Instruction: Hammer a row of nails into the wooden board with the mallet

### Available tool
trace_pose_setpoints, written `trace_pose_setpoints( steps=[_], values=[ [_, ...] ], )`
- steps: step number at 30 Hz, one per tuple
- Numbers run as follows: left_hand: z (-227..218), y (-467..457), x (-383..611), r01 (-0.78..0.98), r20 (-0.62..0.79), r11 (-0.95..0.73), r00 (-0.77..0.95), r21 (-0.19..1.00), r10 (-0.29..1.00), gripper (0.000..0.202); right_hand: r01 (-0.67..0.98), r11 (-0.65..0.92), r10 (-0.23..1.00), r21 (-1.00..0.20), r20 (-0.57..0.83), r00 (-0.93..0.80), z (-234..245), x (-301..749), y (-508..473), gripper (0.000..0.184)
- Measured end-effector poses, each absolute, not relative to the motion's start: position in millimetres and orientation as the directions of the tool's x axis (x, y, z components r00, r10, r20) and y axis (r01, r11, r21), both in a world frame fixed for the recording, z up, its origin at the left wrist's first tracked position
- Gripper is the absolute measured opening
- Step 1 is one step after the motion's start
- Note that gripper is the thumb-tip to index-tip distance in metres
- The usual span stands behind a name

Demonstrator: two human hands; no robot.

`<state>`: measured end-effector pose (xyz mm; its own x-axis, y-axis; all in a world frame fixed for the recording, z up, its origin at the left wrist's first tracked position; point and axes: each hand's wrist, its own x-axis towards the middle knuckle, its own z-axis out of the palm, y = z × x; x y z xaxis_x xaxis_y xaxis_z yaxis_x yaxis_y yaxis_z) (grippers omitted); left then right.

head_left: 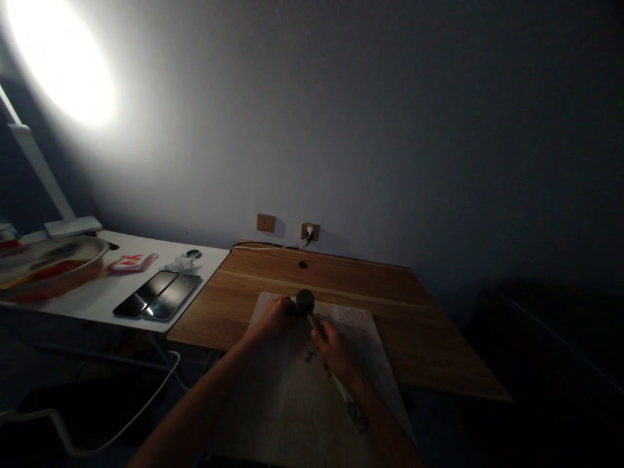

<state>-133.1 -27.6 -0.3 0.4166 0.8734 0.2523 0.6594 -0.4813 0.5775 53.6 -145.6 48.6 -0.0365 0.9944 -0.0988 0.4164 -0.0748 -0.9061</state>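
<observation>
Gripping a mallet [305, 301] mid-handle, the right hand [337, 351] is near and right of the mallet's head; the left hand [279, 316] is just left of that head, its hold impossible to tell.

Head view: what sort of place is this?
Probably a room used as a makeshift workspace: a mallet in the right hand, a wooden table by the wall, and a wall socket.

Wooden table [439, 344] bearing a pale board [283, 416], white table [214, 257] alongside bearing two phones [173, 298], lamp base [73, 227]
</observation>
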Motion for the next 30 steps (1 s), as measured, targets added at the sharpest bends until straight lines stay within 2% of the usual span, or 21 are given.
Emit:
trace_pose_setpoints(
  steps=[8, 18, 22, 25, 28, 30],
  values=[
    [7.1, -33.1, -132.8, 0.627, 0.246, -0.456, 0.395, 0.632, 0.885, 0.016, 0.436, -0.102, 0.993, -0.894, -0.119, -0.011, 48.7, 56.2, -146.1, 0.044],
    [-2.1, -26.0, -131.8, 0.63, 0.263, -0.462, 0.388, 0.624, 0.883, 0.015, 0.494, -0.096, 0.993, -0.864, -0.117, -0.01, 53.3, 56.5, -147.3, 0.039],
    [9.9, -37.8, -134.0, 0.635, 0.271, -0.474, 0.395, 0.61, 0.878, 0.023, 0.459, -0.106, 0.992, -0.882, -0.124, -0.009, 47.3, 66.6, -154.3, 0.048],
    [25.8, -60.8, -135.8, 0.562, 0.308, -0.585, 0.513, 0.585, 0.801, 0.026, 0.427, -0.155, 0.987, -0.891, -0.159, 0.028, 43.3, 80.4, -168.9, 0.059],
    [37.5, -81.9, -132.4, 0.437, 0.227, -0.702, 0.735, 0.562, 0.639, 0.018, 0.426, -0.182, 0.982, -0.886, -0.187, 0.031, 43.8, 95.4, -186.6, 0.063],
    [39.9, -88.4, -127.6, 0.388, 0.185, -0.737, 0.805, 0.553, 0.563, 0.012, 0.444, -0.19, 0.98, -0.876, -0.197, 0.03, 45.1, 103.1, -196.3, 0.062]
  ],
)
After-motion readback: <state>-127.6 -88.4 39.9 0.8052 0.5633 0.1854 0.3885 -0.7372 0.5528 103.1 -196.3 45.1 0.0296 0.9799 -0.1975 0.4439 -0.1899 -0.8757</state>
